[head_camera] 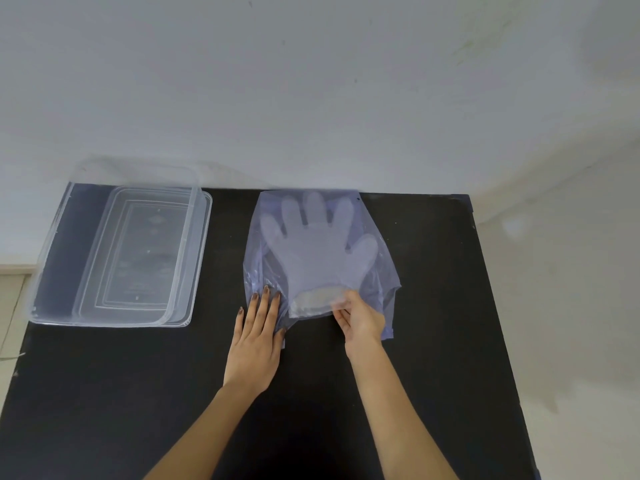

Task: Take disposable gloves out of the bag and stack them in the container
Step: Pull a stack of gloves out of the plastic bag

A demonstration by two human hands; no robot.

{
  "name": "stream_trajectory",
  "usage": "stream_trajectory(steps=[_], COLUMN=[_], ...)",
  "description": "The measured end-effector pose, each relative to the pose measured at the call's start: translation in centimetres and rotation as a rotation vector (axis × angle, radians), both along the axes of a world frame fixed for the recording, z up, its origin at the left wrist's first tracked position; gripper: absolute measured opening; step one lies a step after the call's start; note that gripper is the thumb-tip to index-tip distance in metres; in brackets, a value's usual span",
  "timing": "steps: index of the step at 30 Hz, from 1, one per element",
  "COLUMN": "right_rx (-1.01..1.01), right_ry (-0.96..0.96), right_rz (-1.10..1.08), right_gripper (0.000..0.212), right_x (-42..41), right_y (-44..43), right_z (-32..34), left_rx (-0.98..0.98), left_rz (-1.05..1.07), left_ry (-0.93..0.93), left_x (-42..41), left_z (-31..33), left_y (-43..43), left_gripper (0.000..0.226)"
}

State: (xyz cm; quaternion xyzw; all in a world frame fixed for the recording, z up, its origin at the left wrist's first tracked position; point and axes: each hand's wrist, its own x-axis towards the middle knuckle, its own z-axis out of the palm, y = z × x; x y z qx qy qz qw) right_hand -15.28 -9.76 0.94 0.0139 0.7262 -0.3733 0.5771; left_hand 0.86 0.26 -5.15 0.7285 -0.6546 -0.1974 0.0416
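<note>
Head view: left hand (pixel 258 336) flat, fingers together, pinned bag (pixel 372 271) near edge to black table (pixel 433 341); right hand (pixel 362 318) pinched cuff of gloves (pixel 317 251) at bag mouth. Clear container (pixel 62 254) lay empty far left, well apart, against white wall (pixel 311 98), path unobstructed.

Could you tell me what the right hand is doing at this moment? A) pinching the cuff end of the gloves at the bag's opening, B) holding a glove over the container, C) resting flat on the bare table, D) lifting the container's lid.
A: the right hand pinches the cuff end of the gloves at the mouth of the bag, while the left hand pins the bag's edge.
</note>
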Motion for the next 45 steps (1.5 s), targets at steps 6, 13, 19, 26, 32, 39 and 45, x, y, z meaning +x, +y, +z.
stream_trajectory(steps=[6,13,19,26,32,39,45], right_rx=[0.018,-0.090,-0.130,-0.095,-0.159,-0.184,-0.162], right_ry=[0.015,-0.047,-0.071,-0.093,-0.096,-0.035,-0.022], right_rz=[0.059,0.073,0.052,-0.017,-0.033,-0.044,-0.076], right_gripper=[0.008,0.008,0.016,0.015,0.016,0.015,0.031], right_x=[0.4,-0.8,-0.1,-1.4,-1.3,-1.1,-2.1], right_y=[0.4,2.8,3.2,6.0,5.8,6.6,9.9], right_z=[-0.6,0.2,-0.3,0.2,-0.2,0.4,2.1], left_rx=[0.015,0.030,0.026,0.028,0.036,0.046,0.044], left_rz=[-0.007,0.022,0.022,0.026,0.015,0.011,-0.001], left_ry=[0.019,0.133,0.138,0.126,0.115,0.114,0.129], left_x=[0.1,-0.1,0.0,-0.1,0.1,0.1,0.2], left_z=[0.1,1.1,0.8,0.7,0.5,0.7,0.6], left_y=[0.0,-0.2,-0.2,-0.2,-0.2,-0.2,-0.3], left_gripper=[0.063,0.065,0.061,0.063,0.063,0.064,0.065])
